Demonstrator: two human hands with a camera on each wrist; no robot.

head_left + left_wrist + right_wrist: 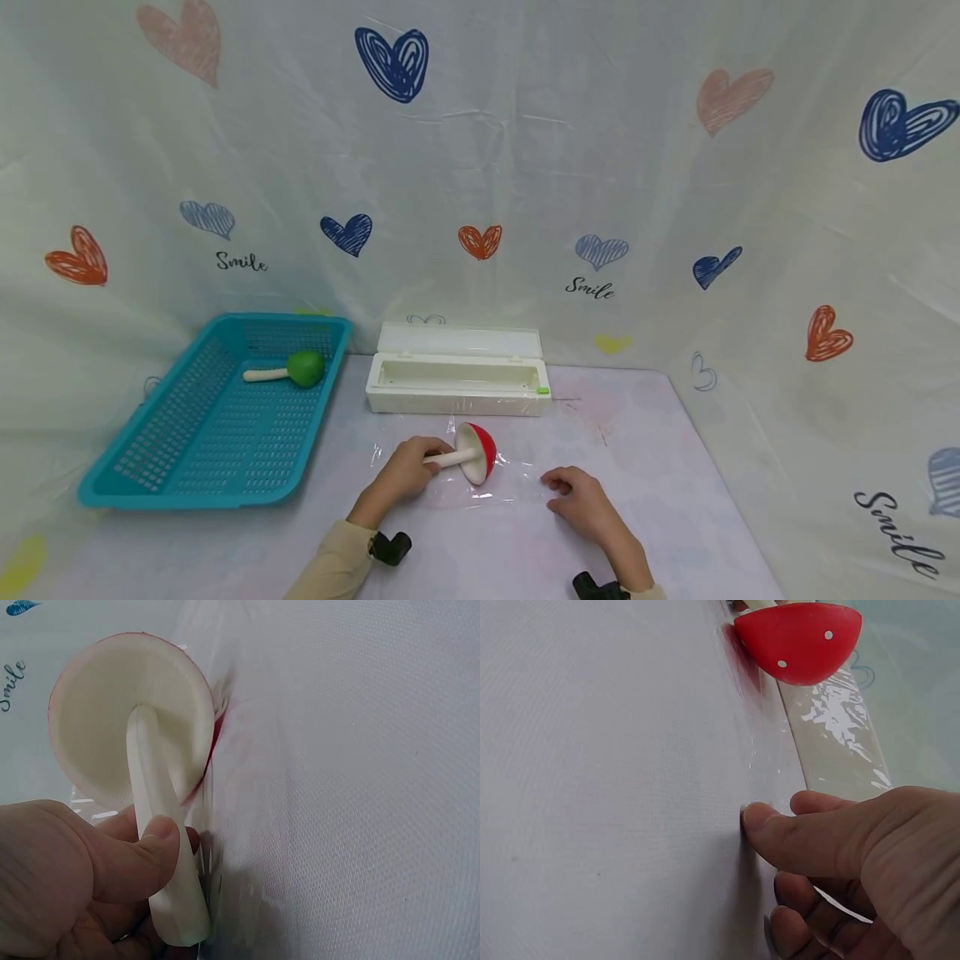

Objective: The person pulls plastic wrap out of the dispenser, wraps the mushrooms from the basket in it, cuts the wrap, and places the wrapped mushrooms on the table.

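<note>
Two hands were closest to the camera, low on the surface [675, 467]. From there, big things to small: a cloth [525, 167] with hearts hung all around the back. On it the surface was covered in white. A teal basket [150, 467] sat at the far left, tipped up a bit. A white box [457, 387] with its lid open sat at the back, in the middle. A clear sheet of wrap [517, 479] lay flat in front of the box. A red mushroom [480, 452] lay on its side on the wrap. A green mushroom [303, 367] lay in the basket.

The hands were apart. The left hand [407, 471] held the red mushroom by its white stem, with the thumb [154, 844] pressed on the stem and the fingers curled round it. The right hand [581, 496] rested on the wrap, near the red cap but not touching it. Its thumb [780, 832] pressed down on the wrap's edge, and its fingers were bent loosely, holding nothing.
</note>
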